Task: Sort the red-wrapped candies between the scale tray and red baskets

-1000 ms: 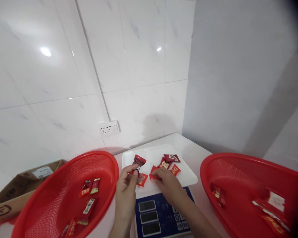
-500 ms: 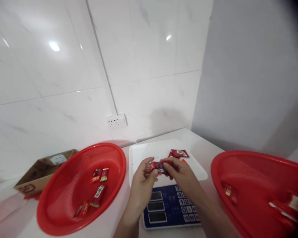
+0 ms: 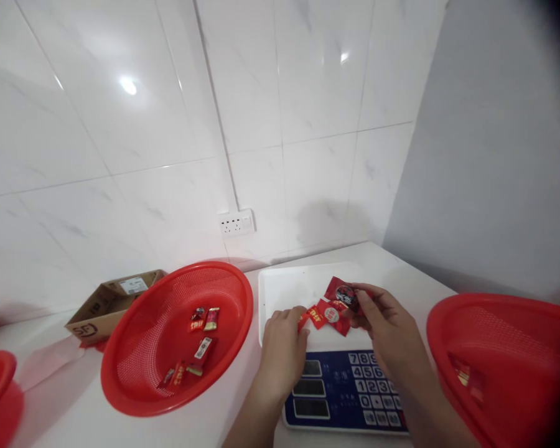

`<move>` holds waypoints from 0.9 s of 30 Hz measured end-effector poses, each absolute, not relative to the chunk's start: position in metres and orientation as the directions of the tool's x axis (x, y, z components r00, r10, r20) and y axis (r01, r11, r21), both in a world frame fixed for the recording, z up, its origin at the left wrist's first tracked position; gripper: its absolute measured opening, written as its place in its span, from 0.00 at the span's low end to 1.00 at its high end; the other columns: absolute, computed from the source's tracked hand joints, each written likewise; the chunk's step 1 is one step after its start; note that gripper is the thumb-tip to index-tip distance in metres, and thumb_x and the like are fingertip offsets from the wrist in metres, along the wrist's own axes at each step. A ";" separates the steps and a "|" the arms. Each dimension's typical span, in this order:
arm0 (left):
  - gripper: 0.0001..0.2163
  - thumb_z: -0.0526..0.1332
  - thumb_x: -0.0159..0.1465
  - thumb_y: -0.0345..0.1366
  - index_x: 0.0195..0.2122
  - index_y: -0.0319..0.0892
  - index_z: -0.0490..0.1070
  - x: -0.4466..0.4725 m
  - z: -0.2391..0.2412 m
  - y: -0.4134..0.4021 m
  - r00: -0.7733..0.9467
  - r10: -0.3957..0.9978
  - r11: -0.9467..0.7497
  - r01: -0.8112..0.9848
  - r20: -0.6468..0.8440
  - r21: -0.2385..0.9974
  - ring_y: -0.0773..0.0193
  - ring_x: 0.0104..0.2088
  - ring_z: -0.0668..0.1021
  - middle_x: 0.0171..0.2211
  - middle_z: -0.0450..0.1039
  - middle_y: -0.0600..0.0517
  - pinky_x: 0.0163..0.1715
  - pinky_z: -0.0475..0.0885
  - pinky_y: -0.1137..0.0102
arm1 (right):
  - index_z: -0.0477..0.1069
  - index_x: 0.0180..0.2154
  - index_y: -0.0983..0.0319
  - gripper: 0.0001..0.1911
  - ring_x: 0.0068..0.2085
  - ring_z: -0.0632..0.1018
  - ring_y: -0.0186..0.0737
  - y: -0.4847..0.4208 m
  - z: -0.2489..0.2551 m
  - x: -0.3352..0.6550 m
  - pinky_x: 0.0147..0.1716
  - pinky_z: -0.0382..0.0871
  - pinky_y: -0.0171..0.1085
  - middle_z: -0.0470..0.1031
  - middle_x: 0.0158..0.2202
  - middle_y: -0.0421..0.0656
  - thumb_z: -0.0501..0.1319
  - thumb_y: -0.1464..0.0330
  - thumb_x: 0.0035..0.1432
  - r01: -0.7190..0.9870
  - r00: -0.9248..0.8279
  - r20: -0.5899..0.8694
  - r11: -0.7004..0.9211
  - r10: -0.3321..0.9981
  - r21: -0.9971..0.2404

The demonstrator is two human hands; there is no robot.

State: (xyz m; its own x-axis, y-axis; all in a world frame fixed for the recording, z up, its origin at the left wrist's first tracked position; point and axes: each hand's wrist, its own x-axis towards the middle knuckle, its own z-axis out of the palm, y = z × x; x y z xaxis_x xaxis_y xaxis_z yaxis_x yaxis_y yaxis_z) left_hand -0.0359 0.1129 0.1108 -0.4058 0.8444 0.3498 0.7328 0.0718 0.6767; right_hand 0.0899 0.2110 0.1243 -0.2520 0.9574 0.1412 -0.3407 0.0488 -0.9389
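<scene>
My left hand [image 3: 282, 345] is over the left part of a white weighing pan [image 3: 280, 287], with its fingers curled at a small red candy packet [image 3: 302, 321], mostly hidden behind them. To the right, my right hand [image 3: 394, 323] pinches the right end of a dark red candy packet [image 3: 341, 292] with a black round print. Between the hands, several bright red candy packets [image 3: 331, 314] lie bunched on the pan. Below is the scale's blue panel [image 3: 338, 389] with number keys and dark displays, partly covered by my right forearm.
A red basket [image 3: 140, 367] with several wrapped candies stands left, beside an open cardboard box [image 3: 91, 320]. Another red basket [image 3: 508, 323] holds packets at the right. A red container [image 3: 0, 386] shows at the left edge. Behind the table is a tiled wall with a socket [image 3: 236, 223].
The hands have moved apart; the dark red packet now stays in my right hand only. My left hand has lowered toward the pan. The view has swung left, showing another red container.
</scene>
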 end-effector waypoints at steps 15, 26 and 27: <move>0.17 0.51 0.56 0.27 0.44 0.47 0.70 -0.034 0.109 0.115 -0.414 0.863 0.068 0.661 0.287 0.748 0.55 0.44 0.72 0.42 0.72 0.46 0.43 0.65 0.63 | 0.69 0.38 0.60 0.22 0.23 0.74 0.33 0.212 0.119 0.091 0.21 0.70 0.33 0.74 0.28 0.40 0.65 0.55 0.43 -0.332 -0.277 0.144 0.046 0.950 -0.942; 0.18 0.46 0.62 0.30 0.53 0.42 0.62 -0.139 0.158 0.082 -0.558 0.789 0.433 0.801 0.256 0.413 0.52 0.52 0.69 0.53 0.66 0.42 0.48 0.64 0.60 | 0.70 0.36 0.60 0.20 0.22 0.73 0.32 0.207 0.129 0.094 0.19 0.68 0.31 0.73 0.26 0.38 0.66 0.56 0.42 -0.386 -0.282 0.168 0.049 0.945 -0.921; 0.19 0.46 0.61 0.28 0.54 0.40 0.62 -0.157 0.161 0.081 -0.603 0.778 0.516 0.773 0.177 0.370 0.52 0.52 0.69 0.54 0.65 0.41 0.48 0.63 0.60 | 0.70 0.36 0.60 0.20 0.22 0.73 0.32 0.206 0.130 0.095 0.19 0.68 0.31 0.73 0.25 0.39 0.66 0.55 0.42 -0.389 -0.290 0.170 0.047 0.942 -0.920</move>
